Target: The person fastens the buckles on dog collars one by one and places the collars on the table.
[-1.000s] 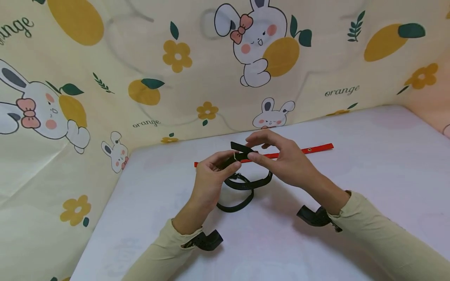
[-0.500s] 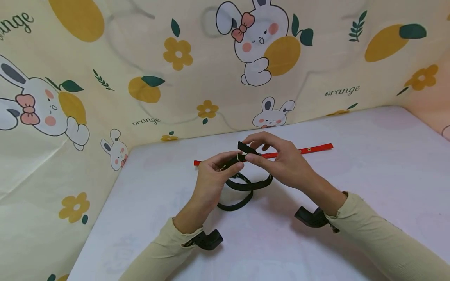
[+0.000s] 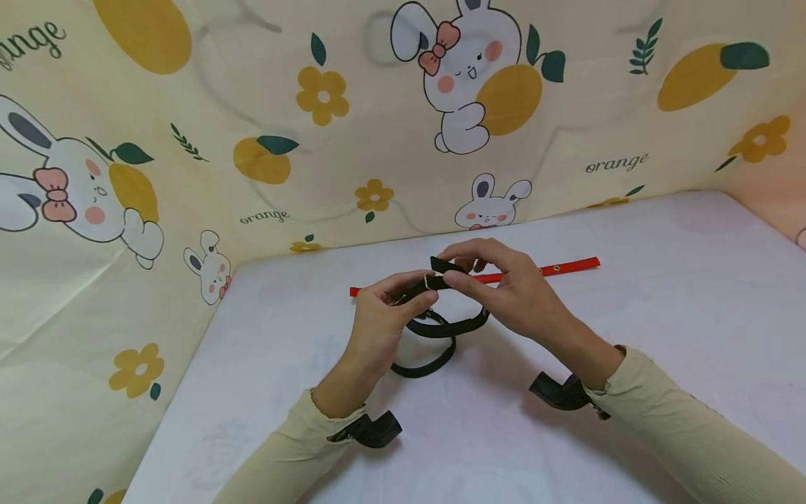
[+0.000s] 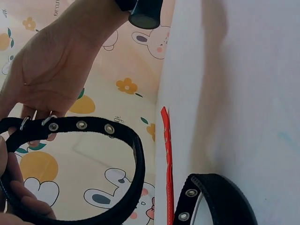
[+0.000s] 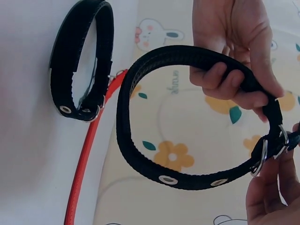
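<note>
A black collar (image 3: 448,327) with metal eyelets is held up between both hands in a closed loop. My left hand (image 3: 380,315) grips its band from the left, fingers behind and thumb in front. With thumb and fingers, my right hand (image 3: 504,283) pinches the band beside the metal buckle (image 5: 283,140). The collar's short free end (image 3: 443,264) sticks up above the band, by the right fingertips. Below lies a second black collar (image 3: 422,373), on the table, apart from the hands. Part of the buckle is hidden by the right fingers in the right wrist view.
Behind the hands a red strap (image 3: 569,267) with eyelets lies across the white table (image 3: 478,448). A patterned cloth (image 3: 352,154) with rabbits and oranges hangs along the table's far and left sides. Black wrist cameras (image 3: 378,430) sit under both sleeves.
The collar's free end has shifted to the right and lower, with less of it showing past the right fingers. Both hands keep their grip almost in place.
</note>
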Tool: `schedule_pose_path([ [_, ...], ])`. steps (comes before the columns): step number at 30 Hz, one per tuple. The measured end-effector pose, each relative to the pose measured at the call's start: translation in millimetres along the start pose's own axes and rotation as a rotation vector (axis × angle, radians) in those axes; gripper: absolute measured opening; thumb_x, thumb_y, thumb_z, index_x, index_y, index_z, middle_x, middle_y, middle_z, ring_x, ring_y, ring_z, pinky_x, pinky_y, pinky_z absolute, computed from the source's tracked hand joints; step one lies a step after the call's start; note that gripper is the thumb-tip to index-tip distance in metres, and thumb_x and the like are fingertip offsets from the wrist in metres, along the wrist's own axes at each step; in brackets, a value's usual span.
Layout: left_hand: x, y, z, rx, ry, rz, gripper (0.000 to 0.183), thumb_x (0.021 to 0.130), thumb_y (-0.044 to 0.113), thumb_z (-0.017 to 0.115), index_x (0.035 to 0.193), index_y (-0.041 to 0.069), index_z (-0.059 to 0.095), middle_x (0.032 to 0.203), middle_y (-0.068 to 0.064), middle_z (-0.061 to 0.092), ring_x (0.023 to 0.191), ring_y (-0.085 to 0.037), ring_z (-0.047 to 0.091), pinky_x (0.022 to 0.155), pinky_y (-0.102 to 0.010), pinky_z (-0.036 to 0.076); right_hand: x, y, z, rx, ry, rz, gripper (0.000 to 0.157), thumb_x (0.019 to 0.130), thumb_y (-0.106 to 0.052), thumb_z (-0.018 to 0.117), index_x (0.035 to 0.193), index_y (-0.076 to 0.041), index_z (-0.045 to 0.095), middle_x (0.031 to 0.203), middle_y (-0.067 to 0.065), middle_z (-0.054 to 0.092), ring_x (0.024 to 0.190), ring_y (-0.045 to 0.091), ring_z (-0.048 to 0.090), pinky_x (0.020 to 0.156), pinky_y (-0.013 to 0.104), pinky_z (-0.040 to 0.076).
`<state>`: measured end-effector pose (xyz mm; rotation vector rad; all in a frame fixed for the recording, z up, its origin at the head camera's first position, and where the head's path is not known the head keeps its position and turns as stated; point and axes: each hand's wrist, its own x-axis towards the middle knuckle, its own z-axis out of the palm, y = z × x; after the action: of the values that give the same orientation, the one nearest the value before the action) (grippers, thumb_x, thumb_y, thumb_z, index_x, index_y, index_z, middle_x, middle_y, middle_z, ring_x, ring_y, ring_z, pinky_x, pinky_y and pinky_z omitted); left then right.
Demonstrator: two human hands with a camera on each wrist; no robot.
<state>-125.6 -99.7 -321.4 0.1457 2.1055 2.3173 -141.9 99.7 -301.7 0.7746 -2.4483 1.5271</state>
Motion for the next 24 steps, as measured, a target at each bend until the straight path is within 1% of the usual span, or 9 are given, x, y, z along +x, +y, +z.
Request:
schedule_pose_path([
  [3, 0.2, 0.1, 0.5, -0.005, 0.012, -0.001, 0.031, 0.085, 0.0, 0.075, 0.116, -0.003, 0.07, 0.097, 0.003, 0.076, 0.095, -0.015, 0.067, 0.087, -0.027, 0.053, -1.1, -0.8, 0.2, 0.014, 0.0, -0.009, 0.025, 0.095, -0.029, 0.069, 0.119, -0.028, 0.067, 0.115, -0.009, 0.067, 0.103, 0.012, 0.057, 0.089, 0.043, 0.047],
  [9, 0.2, 0.2, 1.9, -0.025, 0.026, 0.007, 0.031, 0.085, -0.003, 0.074, 0.116, -0.005, 0.069, 0.095, 0.004, 0.075, 0.092, -0.014, 0.067, 0.085, -0.026, 0.054, -1.0, -2.4, 0.8, 0.021, -0.004, -0.01, 0.021, 0.095, -0.029, 0.069, 0.115, -0.027, 0.068, 0.114, -0.012, 0.066, 0.104, 0.008, 0.061, 0.093, 0.041, 0.049],
  [14, 0.7, -0.8, 2.1, -0.034, 0.038, -0.005, 0.03, 0.086, -0.003, 0.072, 0.116, -0.005, 0.07, 0.095, 0.004, 0.075, 0.093, -0.015, 0.067, 0.085, -0.026, 0.054, -1.2, -3.0, -0.1, 0.004, -0.011, 0.007, 0.018, 0.097, -0.028, 0.066, 0.114, -0.025, 0.069, 0.114, -0.008, 0.067, 0.109, 0.013, 0.063, 0.095, 0.044, 0.05],
  [18, 0.6, -0.4, 2.3, -0.035, 0.043, -0.008, 0.031, 0.086, -0.003, 0.073, 0.117, -0.004, 0.07, 0.098, 0.002, 0.075, 0.095, -0.015, 0.067, 0.086, -0.027, 0.053, -1.2, -2.8, -0.3, -0.01, -0.005, 0.004, 0.017, 0.097, -0.025, 0.065, 0.114, -0.022, 0.068, 0.113, -0.005, 0.068, 0.106, 0.016, 0.066, 0.091, 0.042, 0.053],
  [24, -0.2, -0.1, 2.0, -0.068, 0.054, -0.005, 0.031, 0.084, -0.006, 0.074, 0.115, -0.001, 0.069, 0.093, 0.005, 0.075, 0.089, -0.011, 0.069, 0.083, -0.025, 0.054, 0.3, -2.8, -0.8, -0.012, 0.015, 0.001, 0.017, 0.098, -0.022, 0.063, 0.114, -0.019, 0.068, 0.108, -0.002, 0.07, 0.097, 0.016, 0.07, 0.083, 0.032, 0.057],
])
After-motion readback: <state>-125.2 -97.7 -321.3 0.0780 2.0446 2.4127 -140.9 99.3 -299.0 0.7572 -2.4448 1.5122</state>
